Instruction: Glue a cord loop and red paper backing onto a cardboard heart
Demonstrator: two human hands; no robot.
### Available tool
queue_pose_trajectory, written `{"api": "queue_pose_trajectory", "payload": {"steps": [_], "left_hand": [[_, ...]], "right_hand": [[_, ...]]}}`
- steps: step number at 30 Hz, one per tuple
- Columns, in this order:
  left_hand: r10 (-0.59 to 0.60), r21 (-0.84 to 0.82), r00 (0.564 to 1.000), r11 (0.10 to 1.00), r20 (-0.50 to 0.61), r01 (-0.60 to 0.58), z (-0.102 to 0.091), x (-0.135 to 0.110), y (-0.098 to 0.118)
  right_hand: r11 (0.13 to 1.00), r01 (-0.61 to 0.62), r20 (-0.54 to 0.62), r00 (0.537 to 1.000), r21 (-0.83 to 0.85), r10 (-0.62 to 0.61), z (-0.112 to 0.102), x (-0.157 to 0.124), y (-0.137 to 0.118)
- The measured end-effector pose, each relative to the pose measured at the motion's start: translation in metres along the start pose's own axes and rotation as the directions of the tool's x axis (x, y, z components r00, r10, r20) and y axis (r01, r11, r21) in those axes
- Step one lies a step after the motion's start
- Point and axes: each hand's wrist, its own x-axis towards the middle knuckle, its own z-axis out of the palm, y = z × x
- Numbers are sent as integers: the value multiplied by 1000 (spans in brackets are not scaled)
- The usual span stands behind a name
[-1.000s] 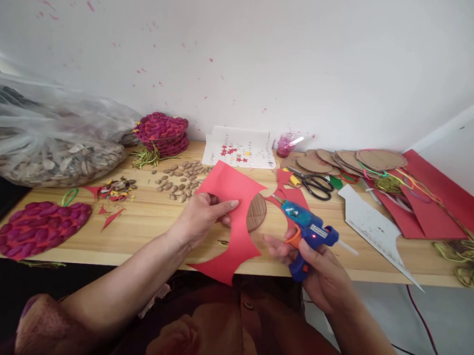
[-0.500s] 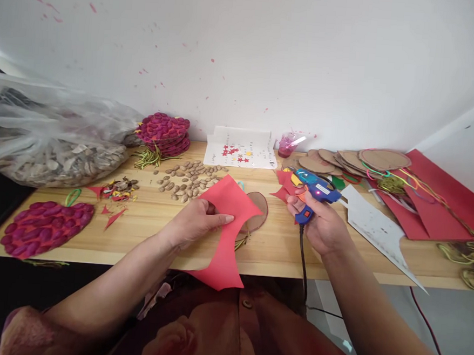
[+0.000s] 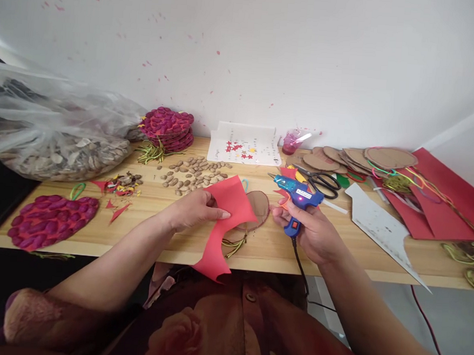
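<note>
Holding paper (image 3: 237, 199): we pinch the red piece in our left hand (image 3: 195, 211), where it partly hides the disc (image 3: 261, 207) on the table (image 3: 361, 259).
Glue gun (image 3: 298, 195): our right hand (image 3: 312, 229) grips its handle, nozzle aimed left, near the disc.
Seeds (image 3: 199, 182): spread loose beyond our left hand.
Scissors (image 3: 311, 175): lying behind the glue gun.

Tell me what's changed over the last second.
The red paper in the left hand has shifted left, uncovering more of the cardboard disc and the green strings by it. The glue gun in the right hand has moved up and slightly left in view. Nothing was taken up or let go; the purple piece and plastic bag stayed put.
</note>
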Motion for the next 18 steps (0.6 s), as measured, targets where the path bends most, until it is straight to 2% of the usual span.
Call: {"api": "queue_pose_trajectory", "payload": {"steps": [4, 8, 13, 18], "left_hand": [[8, 79, 1000, 997, 13, -9, -6, 2, 1], [8, 182, 1000, 983, 4, -8, -6, 4, 13], [-71, 254, 991, 966, 111, 41, 6, 14, 31], [-103, 216, 985, 974, 140, 72, 17, 32, 29]], "right_hand": [[1000, -3, 16, 1000, -18, 3, -4, -4, 1], [999, -10, -1, 1000, -41, 10, -9, -7, 0], [1000, 8, -23, 1000, -12, -8, -8, -10, -5], [1000, 5, -16, 1000, 10, -5, -7, -11, -6]]}}
